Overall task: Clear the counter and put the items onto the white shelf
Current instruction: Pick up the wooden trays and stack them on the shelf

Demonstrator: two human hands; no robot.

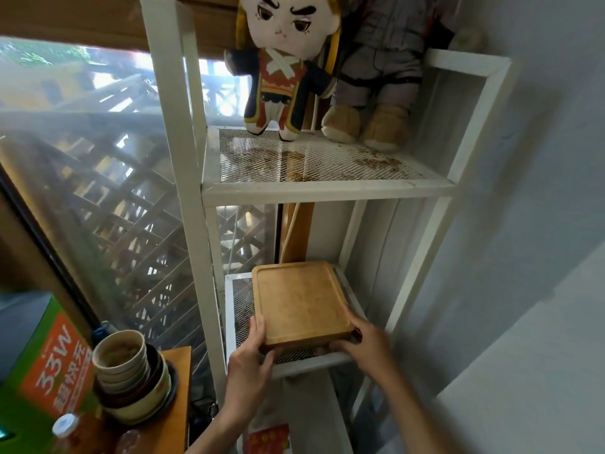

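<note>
A square wooden tray (pixel 301 303) lies flat on the lower mesh level of the white shelf (pixel 183 132). My left hand (pixel 250 350) grips its near left corner, thumb on the rim. At the near right corner, my right hand (pixel 366 344) holds the tray's front edge. The tray's front juts slightly past the shelf's front rail. On the wooden counter (pixel 178 378) at lower left stands a stack of bowls (pixel 131 375), leaning a little.
Two plush dolls (pixel 288 63) stand on the shelf's upper mesh level. A green and orange box (pixel 45 358) and a white bottle cap (pixel 64 425) sit at the lower left. A window with wooden lattice fills the left; a white wall is on the right.
</note>
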